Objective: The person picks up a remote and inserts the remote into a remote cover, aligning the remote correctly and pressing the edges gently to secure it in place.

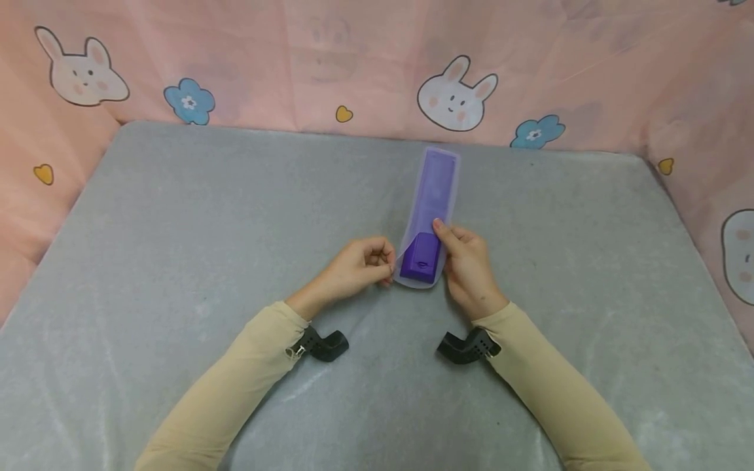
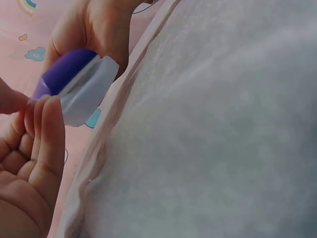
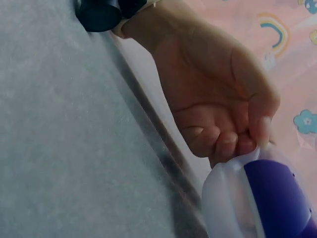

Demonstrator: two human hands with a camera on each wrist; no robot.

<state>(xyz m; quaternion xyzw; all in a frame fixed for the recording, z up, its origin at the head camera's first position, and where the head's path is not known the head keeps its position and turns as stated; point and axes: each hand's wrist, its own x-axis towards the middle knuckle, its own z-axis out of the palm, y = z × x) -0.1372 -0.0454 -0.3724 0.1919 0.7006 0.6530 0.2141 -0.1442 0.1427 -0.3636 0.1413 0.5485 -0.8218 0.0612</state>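
Beige sleeves (image 1: 235, 386) are seen nearest, entering from 7 and 5 o'clock, each with a black wrist camera (image 1: 323, 345). On the grey worktop (image 1: 177, 261), the left hand (image 1: 359, 265) is curled, its fingertips pinching the near left edge of a clear cover (image 1: 434, 196). Inside the cover's near end a purple remote (image 1: 421, 256) is lodged, lying near centre and pointing to 12 o'clock. At its right, the right hand (image 1: 468, 261) grips the remote's side, thumb on top.
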